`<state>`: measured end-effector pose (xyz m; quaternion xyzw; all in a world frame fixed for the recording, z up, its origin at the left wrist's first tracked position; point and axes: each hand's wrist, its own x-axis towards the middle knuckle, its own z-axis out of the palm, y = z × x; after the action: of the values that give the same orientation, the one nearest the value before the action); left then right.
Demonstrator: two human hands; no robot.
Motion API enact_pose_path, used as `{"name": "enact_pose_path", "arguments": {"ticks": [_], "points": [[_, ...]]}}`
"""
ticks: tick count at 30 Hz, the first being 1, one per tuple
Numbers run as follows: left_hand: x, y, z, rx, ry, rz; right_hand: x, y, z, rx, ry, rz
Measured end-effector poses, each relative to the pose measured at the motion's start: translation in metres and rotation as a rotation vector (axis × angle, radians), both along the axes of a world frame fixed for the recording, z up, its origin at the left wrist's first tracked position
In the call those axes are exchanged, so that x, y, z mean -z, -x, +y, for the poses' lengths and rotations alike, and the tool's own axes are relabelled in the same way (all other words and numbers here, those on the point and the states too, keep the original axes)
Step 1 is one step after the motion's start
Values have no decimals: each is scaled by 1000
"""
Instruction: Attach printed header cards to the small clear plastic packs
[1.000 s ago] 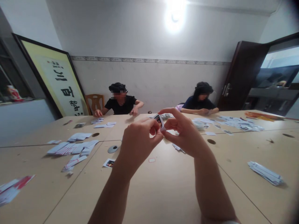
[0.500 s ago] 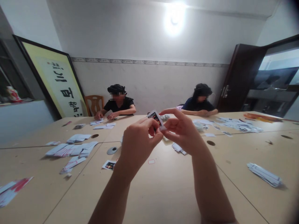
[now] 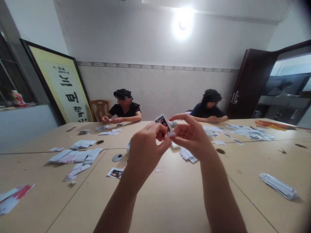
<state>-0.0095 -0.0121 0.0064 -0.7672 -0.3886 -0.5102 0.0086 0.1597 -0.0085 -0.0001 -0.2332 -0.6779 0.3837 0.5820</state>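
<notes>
Above the middle of the table, my left hand (image 3: 148, 147) pinches a small white-bordered card with a dark picture (image 3: 162, 123) between thumb and fingers. My right hand (image 3: 190, 136) holds the card's lower right edge, its index finger arched above. The card is tilted, and its lower part is hidden by my fingers. Below my left wrist a similar picture card (image 3: 115, 173) lies on the table, partly covered. A small red-outlined label (image 3: 158, 170) lies between my forearms.
White paper slips (image 3: 75, 155) lie in piles at the left, and a bundle of strips (image 3: 278, 186) at the right. Two people (image 3: 126, 111) sit across the table (image 3: 155, 207). More papers (image 3: 250, 132) are spread at the far right. Round holes dot the tabletop.
The view has shifted slightly. Both my hands stay on the card, nearly unmoved. Across the table, the left person's hands have drawn together, and the paper they held up is lower.
</notes>
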Motion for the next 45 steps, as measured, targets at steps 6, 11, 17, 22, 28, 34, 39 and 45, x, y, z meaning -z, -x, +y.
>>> {"name": "enact_pose_path", "arguments": {"ticks": [6, 11, 17, 22, 28, 34, 39, 45], "points": [[0, 1, 1, 31, -33, -35, 2, -1, 5, -44, 2, 58], [-1, 1, 2, 59, -59, -60, 3, 0, 8, -70, 16, 98], [-3, 2, 1, 98, -32, -95, 3, 0, 13, -82, 48, 126], [-3, 2, 1, 107, -32, -107, 1, 1, 13, -127, 89, 183], [-4, 4, 3, 146, 17, -135, 0, 2, 13, -127, 124, 215], [-5, 6, 3, 162, 35, -123, 1, 2, 13, -113, 118, 225], [-7, 6, 1, 185, 68, -134, -1, 3, 11, -88, 170, 229], [-7, 9, 2, 198, 123, -155, -2, 5, 9, -96, 187, 228]]}}
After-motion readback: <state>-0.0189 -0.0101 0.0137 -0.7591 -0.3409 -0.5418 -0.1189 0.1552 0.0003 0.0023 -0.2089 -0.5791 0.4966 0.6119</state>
